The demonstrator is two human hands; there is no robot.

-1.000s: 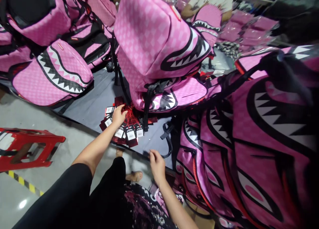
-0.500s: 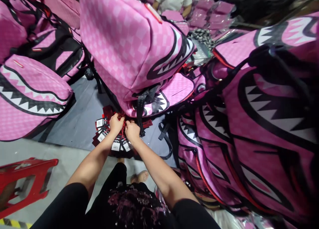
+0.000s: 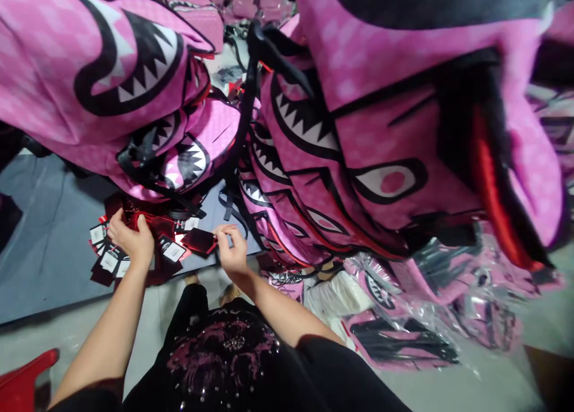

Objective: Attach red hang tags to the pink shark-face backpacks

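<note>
Dark red and black hang tags with white labels lie fanned out on the grey table, strung on red cords. My left hand rests over the bunch, its fingers curled at the cords; what they grip is too small to tell. To the right, my right hand pinches the edge of a dark tag, held apart from the bunch. Just above the tags, a pink checkered backpack with a shark-mouth print leans over the table, its black straps hanging near the cords.
More pink shark backpacks stand in a row at the right. Plastic-wrapped pink bags lie on the floor at the lower right. A red stool is at the lower left. The grey table extends left.
The view has swung to the right. My right hand has moved away from my left and now holds a tag out to the side. My left hand remains at the bunch.
</note>
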